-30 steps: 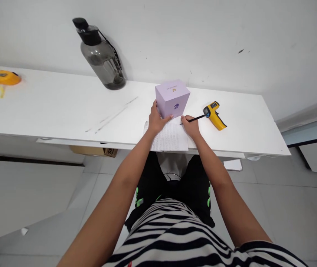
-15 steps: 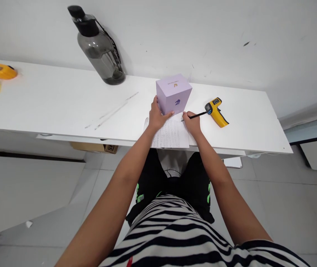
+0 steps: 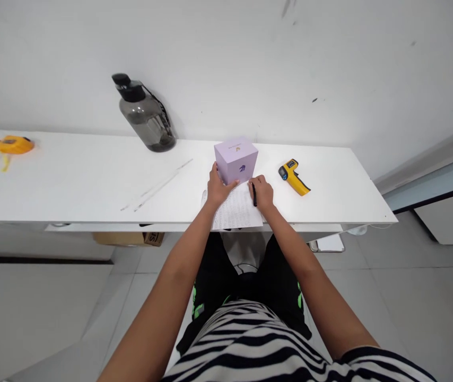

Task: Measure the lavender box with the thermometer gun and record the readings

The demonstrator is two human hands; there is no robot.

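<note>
A small lilac box (image 3: 236, 162) with a dark purple emblem stands on the white table (image 3: 91, 180). My left hand (image 3: 217, 190) grips its near left corner, thumb along the bottom front edge and fingers on the left side. Close to the box's lower right front corner is my right hand (image 3: 262, 193), closed around a black pen (image 3: 254, 195). The pen's back end points toward me, while its tip is hidden by the fingers. Beneath both hands lies a sheet of paper (image 3: 236, 211) covered in rows of small marks, reaching the table's front edge.
A yellow infrared thermometer (image 3: 295, 178) lies to the right of the box. At the back left stands a grey water bottle (image 3: 147, 123) by the wall. A yellow tape measure (image 3: 15, 145) is at far left. A cardboard box (image 3: 125, 239) shows under the table.
The pen has swung from pointing rightward to pointing back toward me as my right hand turned. My left hand keeps its grip on the box. The camera view has shifted upward.
</note>
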